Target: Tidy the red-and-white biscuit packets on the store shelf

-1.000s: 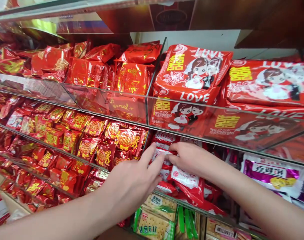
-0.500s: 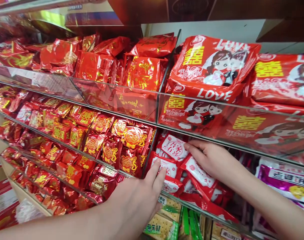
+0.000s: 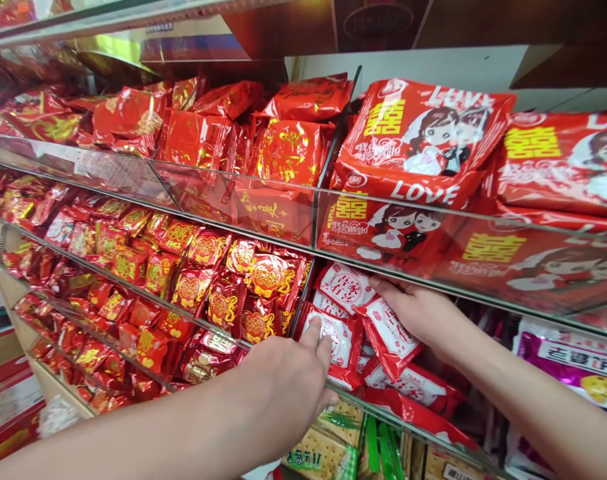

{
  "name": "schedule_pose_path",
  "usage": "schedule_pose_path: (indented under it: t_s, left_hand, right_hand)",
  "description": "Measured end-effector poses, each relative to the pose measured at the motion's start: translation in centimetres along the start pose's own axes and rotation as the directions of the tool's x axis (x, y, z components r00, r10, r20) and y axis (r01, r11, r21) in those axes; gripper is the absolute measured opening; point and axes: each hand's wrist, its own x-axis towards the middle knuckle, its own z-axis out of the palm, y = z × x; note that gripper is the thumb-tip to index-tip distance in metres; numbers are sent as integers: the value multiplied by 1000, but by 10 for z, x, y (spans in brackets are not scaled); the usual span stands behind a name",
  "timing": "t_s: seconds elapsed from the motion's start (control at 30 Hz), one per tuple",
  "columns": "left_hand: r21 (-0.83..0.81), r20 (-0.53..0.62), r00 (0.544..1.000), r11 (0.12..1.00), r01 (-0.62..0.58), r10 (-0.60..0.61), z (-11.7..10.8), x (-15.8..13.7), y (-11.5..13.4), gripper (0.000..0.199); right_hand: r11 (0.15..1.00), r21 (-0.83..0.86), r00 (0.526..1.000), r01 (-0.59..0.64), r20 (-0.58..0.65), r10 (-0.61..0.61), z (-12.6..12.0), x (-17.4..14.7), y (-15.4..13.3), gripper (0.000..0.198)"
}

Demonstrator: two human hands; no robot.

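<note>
Red-and-white snack packets (image 3: 344, 288), middle glass shelf bin: my right hand (image 3: 420, 313) fingers clasp one packet (image 3: 389, 337); my left hand (image 3: 296, 380) fingertips press another flat (image 3: 333, 340). Best handled upright, edges aligned, clear of the glass divider (image 3: 303, 293).

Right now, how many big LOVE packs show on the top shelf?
3: one LOVE pack on top, a second under it behind glass, a third at right. More may be hidden.

Red-white snack packets (image 3: 340, 333), propped upright
</note>
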Motion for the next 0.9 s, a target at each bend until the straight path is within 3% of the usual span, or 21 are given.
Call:
schedule_pose_path:
  t_s: [0.13,0.27,0.4,0.47,0.57,0.77,0.9]
  left_hand:
    - [-175,14,999,984,-26,29,-3,-4,-14,31]
    - [-146,9,1000,989,-10,12,-4,-1,-16,27]
    - [-63,70,996,996,66,-62,-1,5,-8,29]
    - [-83,45,996,994,77,-74,2,6,-7,29]
    - [-109,-34,995,990,85,-89,8,4,-8,23]
    - [37,-262,960,994,106,-93,24,-9,-7,12]
    - [67,-248,963,990,122,-102,28,-12,-4,22]
  right_hand:
    - [997,75,995,17,-100,-10,2,0,-1,43]
    - [968,248,991,34,-135,0,3,-1,-7,38]
    - [972,206,991,-111,93,94,-1,-5,-11,33]
    - [980,139,957,-141,272,99,-6,-6,-10,28]
    - [995,50,888,-81,458,49,-13,-6,-11,22]
    - [990,-110,855,89,519,-20,-14,-2,-31,23]
    - [962,-191,823,193,566,-52,-8,1,-40,23]
